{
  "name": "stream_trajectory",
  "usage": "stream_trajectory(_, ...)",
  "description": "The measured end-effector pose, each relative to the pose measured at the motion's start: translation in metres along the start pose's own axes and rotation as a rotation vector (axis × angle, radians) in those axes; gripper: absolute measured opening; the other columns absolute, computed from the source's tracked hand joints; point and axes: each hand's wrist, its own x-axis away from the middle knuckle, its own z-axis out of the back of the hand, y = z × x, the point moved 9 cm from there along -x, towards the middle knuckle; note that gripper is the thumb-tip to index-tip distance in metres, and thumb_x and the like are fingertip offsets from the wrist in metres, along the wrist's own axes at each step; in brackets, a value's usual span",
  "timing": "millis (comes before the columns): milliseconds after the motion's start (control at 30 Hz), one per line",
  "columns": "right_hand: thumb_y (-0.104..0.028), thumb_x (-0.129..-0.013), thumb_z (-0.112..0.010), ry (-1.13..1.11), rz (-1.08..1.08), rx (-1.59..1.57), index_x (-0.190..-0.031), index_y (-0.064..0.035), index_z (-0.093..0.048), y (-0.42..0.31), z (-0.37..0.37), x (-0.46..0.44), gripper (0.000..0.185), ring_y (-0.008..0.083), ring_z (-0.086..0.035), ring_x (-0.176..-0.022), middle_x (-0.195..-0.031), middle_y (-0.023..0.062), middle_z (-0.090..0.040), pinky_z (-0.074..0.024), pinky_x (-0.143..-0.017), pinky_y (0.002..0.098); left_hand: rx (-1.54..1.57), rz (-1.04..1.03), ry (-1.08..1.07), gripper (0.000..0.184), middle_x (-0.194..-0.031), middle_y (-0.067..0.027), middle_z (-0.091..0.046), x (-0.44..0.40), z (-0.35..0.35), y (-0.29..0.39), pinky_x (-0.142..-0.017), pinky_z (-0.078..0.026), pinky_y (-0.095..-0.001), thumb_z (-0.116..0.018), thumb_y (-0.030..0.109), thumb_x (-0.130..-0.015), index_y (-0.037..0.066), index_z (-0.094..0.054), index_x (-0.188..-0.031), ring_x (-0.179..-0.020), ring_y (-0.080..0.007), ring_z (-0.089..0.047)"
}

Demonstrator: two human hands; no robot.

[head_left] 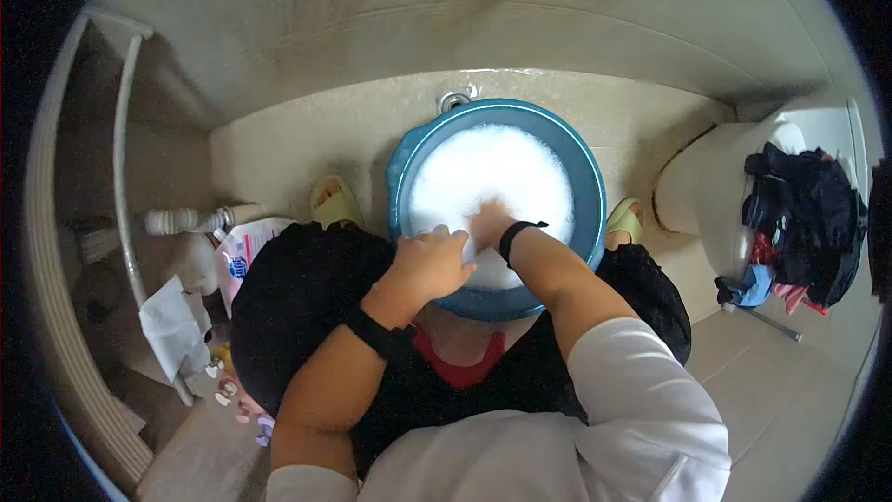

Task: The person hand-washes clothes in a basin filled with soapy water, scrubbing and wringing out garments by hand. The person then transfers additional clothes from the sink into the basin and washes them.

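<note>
A round blue basin on the floor holds white suds. At the basin's near left, my left hand is closed, with its fingers curled over something pale at the edge of the suds that I cannot make out. My right hand reaches into the foam just beside it, and its fingers are hidden by the suds. Each wrist wears a black band.
A floor drain lies behind the basin. Dark and coloured clothes are piled on the white toilet at right. On the left are a pipe, a pink-white packet and a rail with a white cloth.
</note>
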Motion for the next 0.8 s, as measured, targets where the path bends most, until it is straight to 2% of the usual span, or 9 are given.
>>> stream_trajectory(67, -0.04, -0.07, -0.071, -0.186, -0.089, -0.132, -0.116, -0.0129, -0.06, 0.016, -0.022, -0.018, 0.054, 0.0282, -0.048, -0.118, -0.122, 0.0116, -0.056, -0.0396, -0.096, 0.0459, -0.065, 0.019, 0.0, 0.043, -0.105, -0.016, -0.059, 0.003, 0.015, -0.009, -0.08, -0.047, -0.0498, -0.06, 0.037, -0.08, 0.011, -0.055, -0.114, -0.098, -0.0339, -0.059)
stream_trajectory(100, -0.037, -0.081, -0.057, -0.105, -0.011, 0.0, -0.105, -0.0131, -0.065, 0.017, -0.024, -0.02, 0.035, 0.0255, -0.063, -0.096, -0.102, 0.0087, -0.066, -0.0446, -0.088, 0.0408, -0.049, 0.025, 0.0, 0.043, -0.105, -0.016, -0.059, 0.003, 0.017, -0.014, -0.08, -0.047, -0.0498, -0.06, 0.037, -0.08, 0.011, -0.055, -0.114, -0.098, -0.0339, -0.059)
stream_trajectory(367, -0.021, -0.082, -0.049, -0.004, -0.022, -0.054, -0.104, -0.0089, -0.066, 0.036, -0.054, -0.016, 0.03, 0.0284, -0.061, -0.098, -0.102, 0.0123, -0.065, -0.046, -0.087, 0.0396, 0.081, 0.024, -0.011, 0.045, -0.111, -0.0168, -0.058, -0.002, 0.023, -0.023, -0.084, -0.046, -0.047, -0.059, 0.037, -0.081, 0.01, -0.053, -0.117, -0.102, -0.0345, -0.057)
stream_trajectory(467, -0.027, -0.071, -0.058, 0.148, 0.132, -0.711, -0.102, -0.0084, -0.063, 0.036, -0.014, 0.037, 0.037, 0.0312, -0.061, -0.091, -0.099, 0.0174, -0.064, -0.0468, -0.08, 0.0402, 0.437, 0.017, 0.033, 0.048, -0.113, -0.0202, -0.058, -0.025, 0.004, -0.033, -0.086, -0.045, -0.0388, -0.059, 0.037, -0.082, 0.008, -0.053, -0.119, -0.103, -0.0337, -0.057)
stream_trajectory(533, -0.026, -0.069, -0.063, 0.239, -0.06, -0.707, -0.102, -0.0079, -0.061, 0.041, 0.04, 0.098, 0.038, 0.0303, -0.061, -0.09, -0.099, 0.0179, -0.064, -0.0472, -0.079, 0.0393, 0.663, 0.078, 0.139, 0.048, -0.112, -0.0179, -0.059, -0.038, -0.002, -0.044, -0.085, -0.046, -0.0336, -0.06, 0.036, -0.082, 0.007, -0.053, -0.12, -0.099, -0.029, -0.06)
stream_trajectory(567, -0.026, -0.069, -0.063, 0.249, -0.06, -0.705, -0.102, -0.0079, -0.061, 0.036, 0.056, 0.125, 0.038, 0.0303, -0.061, -0.09, -0.099, 0.0179, -0.064, -0.0472, -0.079, 0.0393, 0.863, 0.081, 0.113, 0.062, -0.129, -0.0191, -0.048, -0.049, -0.014, -0.051, -0.093, -0.04, -0.0437, -0.058, 0.046, -0.082, 0.013, -0.043, -0.132, -0.115, -0.0312, -0.05)
stream_trajectory(667, -0.02, -0.07, -0.064, 0.494, 0.023, -0.859, -0.103, -0.0071, -0.06, 0.021, 0.087, 0.201, 0.036, 0.0267, -0.062, -0.088, -0.096, 0.0151, -0.065, -0.0472, -0.078, 0.0367, 1.243, 0.263, 0.106, 0.075, -0.138, -0.021, -0.037, -0.021, -0.012, -0.034, -0.099, -0.034, -0.0474, -0.055, 0.051, -0.082, 0.013, -0.028, -0.141, -0.127, -0.0332, -0.037)
stream_trajectory(700, -0.018, -0.07, -0.064, 0.591, 0.098, -0.941, -0.101, -0.007, -0.06, 0.014, 0.093, 0.221, 0.033, 0.0231, -0.061, -0.088, -0.094, 0.0122, -0.064, -0.0468, -0.078, 0.0344, 1.276, 0.302, -0.068, 0.087, -0.148, -0.0177, -0.018, -0.01, -0.02, -0.02, -0.097, -0.022, -0.0648, -0.051, 0.061, -0.08, 0.022, -0.01, -0.146, -0.135, -0.0383, -0.018)
stream_trajectory(800, -0.014, -0.07, -0.064, 0.764, 0.244, -1.11, -0.096, -0.0072, -0.059, -0.007, 0.096, 0.264, 0.027, 0.0164, -0.057, -0.087, -0.091, 0.0068, -0.062, -0.0454, -0.079, 0.0305, 1.622, 0.37, -0.213, 0.093, -0.149, -0.0173, -0.013, -0.014, -0.055, 0.0, -0.091, -0.013, -0.0741, -0.049, 0.068, -0.077, 0.027, -0.002, -0.146, -0.136, -0.0412, -0.011)
